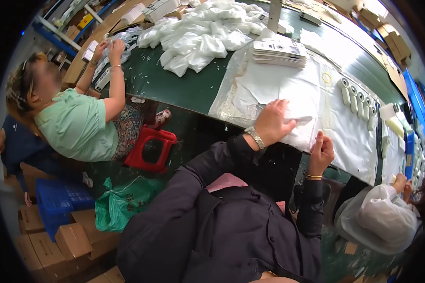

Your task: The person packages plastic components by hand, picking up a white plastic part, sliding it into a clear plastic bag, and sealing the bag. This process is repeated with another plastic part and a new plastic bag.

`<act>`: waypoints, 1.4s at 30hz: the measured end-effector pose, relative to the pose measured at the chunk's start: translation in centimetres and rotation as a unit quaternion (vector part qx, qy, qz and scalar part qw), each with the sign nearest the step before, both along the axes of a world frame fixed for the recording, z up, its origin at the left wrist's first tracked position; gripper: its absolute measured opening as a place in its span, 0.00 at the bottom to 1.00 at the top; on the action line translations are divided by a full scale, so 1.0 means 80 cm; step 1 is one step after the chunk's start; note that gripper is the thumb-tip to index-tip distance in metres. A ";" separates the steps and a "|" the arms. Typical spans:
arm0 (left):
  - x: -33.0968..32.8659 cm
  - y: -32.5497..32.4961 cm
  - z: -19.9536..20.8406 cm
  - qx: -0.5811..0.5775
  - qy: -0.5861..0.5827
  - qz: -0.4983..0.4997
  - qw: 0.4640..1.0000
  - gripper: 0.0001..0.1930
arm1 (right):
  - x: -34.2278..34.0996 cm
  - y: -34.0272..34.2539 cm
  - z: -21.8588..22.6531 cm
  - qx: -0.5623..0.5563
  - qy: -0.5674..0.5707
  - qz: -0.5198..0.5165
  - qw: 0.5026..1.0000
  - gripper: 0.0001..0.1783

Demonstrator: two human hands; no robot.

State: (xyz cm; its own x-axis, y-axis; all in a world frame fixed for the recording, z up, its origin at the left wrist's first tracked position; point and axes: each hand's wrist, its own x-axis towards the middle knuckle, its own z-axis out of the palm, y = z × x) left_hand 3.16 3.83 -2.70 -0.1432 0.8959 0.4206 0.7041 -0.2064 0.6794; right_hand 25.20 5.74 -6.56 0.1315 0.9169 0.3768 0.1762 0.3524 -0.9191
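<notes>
At white sheeting (pixel 300 89) | own hands (pixel 272 123) (pixel 321 154): two | yellow band (pixel 327 78): one

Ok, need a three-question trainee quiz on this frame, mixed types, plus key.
1. True or false: the left hand touches the white plastic sheet.
2. Which is nearest that hand? A) green bag B) stack of white packs C) red stool
3. Fill in: the row of white gadgets lies to the ____ of the stack of white packs.

Key: 1. True; 2. B; 3. right
</notes>
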 end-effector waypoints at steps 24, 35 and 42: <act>-0.386 -0.065 -0.002 0.226 0.409 0.543 0.698 0.32 | 0.057 0.019 0.059 -0.039 -0.128 -0.053 0.990 0.09; -0.149 -0.169 0.047 0.009 -0.028 -0.050 0.998 0.02 | 0.097 0.276 0.045 0.106 -0.481 -0.056 0.868 0.26; -0.087 -0.149 0.051 -0.001 -0.059 -0.082 0.995 0.06 | 0.088 0.325 0.050 -0.032 -0.566 -0.071 0.821 0.22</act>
